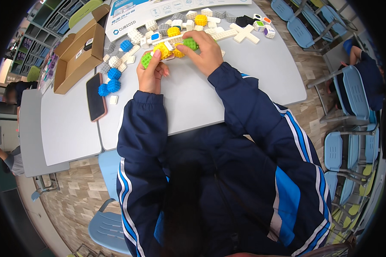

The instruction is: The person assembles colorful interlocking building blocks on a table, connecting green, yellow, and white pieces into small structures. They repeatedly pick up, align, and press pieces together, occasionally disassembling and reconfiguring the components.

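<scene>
Just above the table [193,98], both my hands hold one assembly of studded building blocks [162,49], made of yellow, green and white pieces. My left hand [152,76] is closed on its left end, thumb on a yellow block, beside a bright green block [146,60]. Closed round the other end, my right hand [206,52] has its fingers at a darker green block [190,43]. Its fingertips are partly hidden by the pieces. Loose white, grey, yellow and blue blocks lie right behind the assembly, and several blue blocks [113,85] sit left of my left hand.
A phone [96,96] lies left of my left hand, near an open cardboard box [64,79]. A white cross-shaped piece [245,34] rests at the right. Behind the blocks is a printed sheet [137,21]. Blue chairs [300,32] and other people are around the table.
</scene>
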`<state>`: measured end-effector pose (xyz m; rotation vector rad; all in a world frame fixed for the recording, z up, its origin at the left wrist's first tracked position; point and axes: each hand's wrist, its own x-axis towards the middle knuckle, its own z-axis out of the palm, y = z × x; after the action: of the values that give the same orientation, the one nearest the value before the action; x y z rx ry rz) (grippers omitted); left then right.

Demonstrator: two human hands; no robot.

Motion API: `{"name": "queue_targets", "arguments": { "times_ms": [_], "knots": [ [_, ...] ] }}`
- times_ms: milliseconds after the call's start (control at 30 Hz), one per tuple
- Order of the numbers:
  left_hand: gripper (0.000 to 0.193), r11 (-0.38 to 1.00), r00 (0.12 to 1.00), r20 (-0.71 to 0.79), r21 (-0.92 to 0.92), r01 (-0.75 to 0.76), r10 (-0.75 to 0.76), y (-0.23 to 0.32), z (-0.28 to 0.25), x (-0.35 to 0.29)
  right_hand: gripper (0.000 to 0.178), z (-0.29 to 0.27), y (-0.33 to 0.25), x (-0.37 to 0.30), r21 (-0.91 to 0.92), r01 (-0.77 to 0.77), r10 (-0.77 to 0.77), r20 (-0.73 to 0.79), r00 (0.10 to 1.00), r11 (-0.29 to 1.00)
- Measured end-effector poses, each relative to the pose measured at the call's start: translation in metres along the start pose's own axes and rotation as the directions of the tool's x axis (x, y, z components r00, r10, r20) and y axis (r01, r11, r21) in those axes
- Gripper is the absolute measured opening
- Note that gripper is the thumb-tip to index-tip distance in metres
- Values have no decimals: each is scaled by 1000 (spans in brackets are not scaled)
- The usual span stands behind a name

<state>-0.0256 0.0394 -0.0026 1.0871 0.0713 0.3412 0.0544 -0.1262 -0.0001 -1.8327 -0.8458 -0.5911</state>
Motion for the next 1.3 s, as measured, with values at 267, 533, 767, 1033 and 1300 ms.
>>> {"name": "queue_targets", "arguments": {
  "times_ms": [267, 533, 767, 1033, 1300],
  "knots": [
    [31, 999, 999, -8, 25, -36, 36, -3, -4, 1, 27, 5, 17, -8, -196, 185, -157, 152, 976, 963],
    [41, 995, 999, -48, 101, 15, -10, 0, 4, -2, 26, 8, 14, -6, 32, 122, -123, 45, 991, 992],
    [43, 973, 996, 63, 226, 50, -66, -1, 2, -3, 28, 4, -5, -4, 297, 69, -93, 68, 993, 952],
    [43, 961, 990, 125, 276, 33, -70, 0, 10, -7, 21, 4, -3, -8, 263, 79, -97, 55, 994, 962],
    [49, 939, 987, 151, 345, -2, -53, 3, 14, -9, 17, -1, -11, -5, 213, 85, -92, 25, 995, 973]
  ]
}}
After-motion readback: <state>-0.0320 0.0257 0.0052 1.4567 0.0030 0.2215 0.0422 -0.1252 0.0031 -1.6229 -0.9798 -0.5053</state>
